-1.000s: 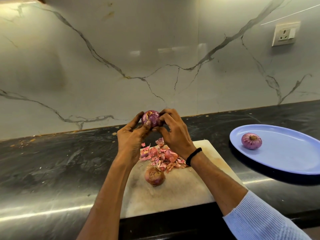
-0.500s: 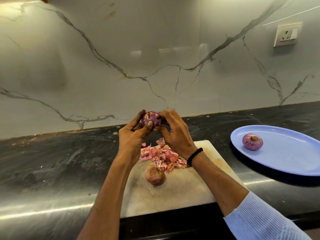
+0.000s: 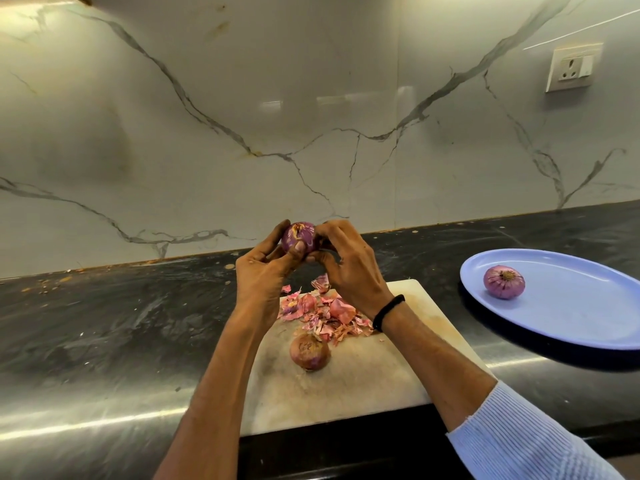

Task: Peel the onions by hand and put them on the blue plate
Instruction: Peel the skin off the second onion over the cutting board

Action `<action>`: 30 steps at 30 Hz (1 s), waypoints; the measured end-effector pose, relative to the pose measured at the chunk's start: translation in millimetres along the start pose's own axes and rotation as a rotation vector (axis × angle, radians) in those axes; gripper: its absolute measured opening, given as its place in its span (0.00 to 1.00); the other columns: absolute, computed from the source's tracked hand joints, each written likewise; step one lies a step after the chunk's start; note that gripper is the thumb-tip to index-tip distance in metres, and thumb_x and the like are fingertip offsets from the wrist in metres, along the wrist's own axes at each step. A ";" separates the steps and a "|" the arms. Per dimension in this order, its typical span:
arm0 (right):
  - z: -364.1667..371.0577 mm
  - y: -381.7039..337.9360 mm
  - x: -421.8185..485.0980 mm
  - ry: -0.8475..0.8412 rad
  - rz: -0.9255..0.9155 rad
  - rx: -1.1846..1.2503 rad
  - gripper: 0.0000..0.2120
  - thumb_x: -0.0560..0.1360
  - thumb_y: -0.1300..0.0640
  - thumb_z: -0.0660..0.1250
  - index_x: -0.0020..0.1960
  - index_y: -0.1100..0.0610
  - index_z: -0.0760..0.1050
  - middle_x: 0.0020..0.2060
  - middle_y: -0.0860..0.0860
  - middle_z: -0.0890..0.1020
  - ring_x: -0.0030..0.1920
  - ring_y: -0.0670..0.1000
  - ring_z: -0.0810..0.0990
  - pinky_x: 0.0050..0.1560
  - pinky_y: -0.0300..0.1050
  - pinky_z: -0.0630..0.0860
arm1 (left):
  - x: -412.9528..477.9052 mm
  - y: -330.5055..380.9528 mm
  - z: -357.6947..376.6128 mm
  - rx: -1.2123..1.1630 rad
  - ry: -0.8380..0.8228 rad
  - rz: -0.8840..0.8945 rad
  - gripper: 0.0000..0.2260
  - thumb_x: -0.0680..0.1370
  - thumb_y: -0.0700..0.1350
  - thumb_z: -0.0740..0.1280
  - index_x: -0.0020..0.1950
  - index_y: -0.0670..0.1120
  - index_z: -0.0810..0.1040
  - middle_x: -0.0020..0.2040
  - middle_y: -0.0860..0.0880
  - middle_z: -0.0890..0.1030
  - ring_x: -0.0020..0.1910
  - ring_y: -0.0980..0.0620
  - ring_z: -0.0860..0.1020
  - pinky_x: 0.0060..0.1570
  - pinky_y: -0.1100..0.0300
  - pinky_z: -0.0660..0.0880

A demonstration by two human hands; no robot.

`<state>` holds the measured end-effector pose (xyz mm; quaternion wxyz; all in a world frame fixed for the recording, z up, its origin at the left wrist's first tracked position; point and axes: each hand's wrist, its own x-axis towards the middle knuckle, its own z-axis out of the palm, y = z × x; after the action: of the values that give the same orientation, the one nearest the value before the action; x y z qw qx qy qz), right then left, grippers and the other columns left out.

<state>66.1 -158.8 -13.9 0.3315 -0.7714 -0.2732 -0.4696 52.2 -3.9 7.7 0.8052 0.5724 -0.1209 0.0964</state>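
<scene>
While both hands hold it up over the far edge of the cutting board, the purple onion hangs well clear of the table, about level with the seam where wall meets table. It looks nearly round, so I can't pick out a long axis. One end, marked by a yellowish-brown patch, is turned up and toward the person. The left hand cups it from below and from the left, fingers curled round the far side and the thumb pressed on the near face. The right hand comes in from the right, its fingertips bunched and pinching at the onion's right side. Whether they have a flap of skin I cannot tell. A black band circles the right wrist, and a pale blue ribbed sleeve covers that forearm lower down.

Beneath the hands a heap of pink peelings lies on the pale cutting board. Just in front of the heap, on the board, rests a second onion in brownish skin, a scuffed end facing up. Off to the right, apart from the board, the blue plate sits on the dark table. It carries one peeled onion near its left rim, its brown tip pointing up and toward the person. A wall socket is set in the veined marble wall behind.
</scene>
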 end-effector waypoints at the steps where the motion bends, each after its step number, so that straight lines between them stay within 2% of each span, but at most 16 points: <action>1: 0.6 0.0 -0.5 0.006 -0.014 -0.018 0.07 0.77 0.65 0.69 0.55 0.63 0.76 0.55 0.57 0.76 0.52 0.50 0.77 0.52 0.40 0.79 | 0.2 -0.1 0.1 -0.005 0.005 -0.004 0.27 0.67 0.40 0.75 0.67 0.43 0.79 0.59 0.48 0.84 0.59 0.47 0.83 0.62 0.44 0.78; 3: 1.6 -0.3 -0.9 0.018 -0.019 -0.025 0.06 0.77 0.65 0.69 0.53 0.63 0.76 0.54 0.57 0.76 0.51 0.51 0.76 0.51 0.39 0.78 | 0.3 0.3 0.1 -0.013 0.011 -0.010 0.26 0.68 0.39 0.75 0.67 0.43 0.79 0.58 0.48 0.84 0.59 0.47 0.83 0.62 0.44 0.78; 8: -1.4 -2.5 0.5 0.001 0.025 0.046 0.16 0.77 0.63 0.70 0.63 0.61 0.73 0.57 0.56 0.76 0.53 0.50 0.78 0.54 0.39 0.79 | -2.4 2.9 1.6 -0.050 0.009 -0.016 0.26 0.69 0.39 0.75 0.67 0.42 0.79 0.57 0.48 0.84 0.59 0.46 0.82 0.58 0.49 0.80; 10: -1.5 -3.1 0.5 0.008 0.007 0.026 0.14 0.78 0.62 0.70 0.62 0.62 0.74 0.56 0.56 0.76 0.52 0.50 0.77 0.53 0.39 0.79 | -3.5 4.0 2.8 -0.062 0.011 -0.022 0.26 0.69 0.40 0.75 0.67 0.41 0.78 0.58 0.47 0.84 0.58 0.45 0.83 0.57 0.51 0.81; 13: -1.2 -2.9 1.2 0.064 0.002 0.003 0.08 0.77 0.62 0.70 0.55 0.63 0.76 0.52 0.55 0.77 0.50 0.46 0.76 0.52 0.35 0.77 | -4.7 7.4 5.6 -0.100 0.031 -0.052 0.25 0.68 0.43 0.74 0.65 0.40 0.79 0.59 0.45 0.84 0.57 0.46 0.83 0.57 0.52 0.81; 17: -0.9 -3.1 1.2 0.114 0.019 -0.002 0.05 0.77 0.65 0.71 0.51 0.64 0.76 0.46 0.54 0.78 0.46 0.43 0.73 0.49 0.30 0.74 | -5.5 9.2 6.9 -0.157 0.074 -0.124 0.22 0.68 0.45 0.73 0.61 0.42 0.82 0.53 0.45 0.86 0.55 0.45 0.83 0.58 0.52 0.80; 20: 1.2 -4.4 0.0 0.106 0.021 -0.014 0.04 0.77 0.66 0.70 0.51 0.64 0.76 0.44 0.55 0.79 0.44 0.46 0.75 0.48 0.34 0.76 | -5.1 9.5 6.0 -0.190 0.094 -0.179 0.21 0.68 0.47 0.74 0.59 0.42 0.82 0.52 0.44 0.86 0.56 0.44 0.83 0.57 0.54 0.80; 25: -0.9 -3.4 -1.0 0.098 0.041 -0.041 0.05 0.76 0.69 0.68 0.50 0.64 0.75 0.43 0.56 0.78 0.42 0.49 0.76 0.45 0.41 0.76 | -6.1 12.2 5.1 -0.268 0.117 -0.253 0.22 0.68 0.49 0.73 0.59 0.41 0.81 0.58 0.39 0.83 0.57 0.44 0.82 0.52 0.58 0.82; 28: -1.0 -2.3 0.7 0.074 0.061 -0.038 0.10 0.74 0.69 0.70 0.55 0.63 0.75 0.50 0.56 0.77 0.49 0.46 0.75 0.52 0.37 0.77 | -6.0 12.8 5.4 -0.279 0.118 -0.261 0.21 0.68 0.50 0.73 0.56 0.41 0.81 0.57 0.38 0.83 0.56 0.44 0.82 0.54 0.58 0.81; 30: 0.5 -2.4 1.9 0.045 0.092 -0.012 0.18 0.73 0.66 0.72 0.61 0.62 0.74 0.57 0.58 0.73 0.56 0.48 0.74 0.60 0.29 0.72 | -5.4 12.1 4.8 -0.278 0.115 -0.268 0.22 0.69 0.52 0.73 0.58 0.40 0.80 0.56 0.37 0.83 0.54 0.44 0.83 0.54 0.57 0.81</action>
<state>65.4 -156.7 -11.7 0.3539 -0.7744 -0.2272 -0.4728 43.1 -4.6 18.4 0.8877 0.4603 -0.0097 0.0034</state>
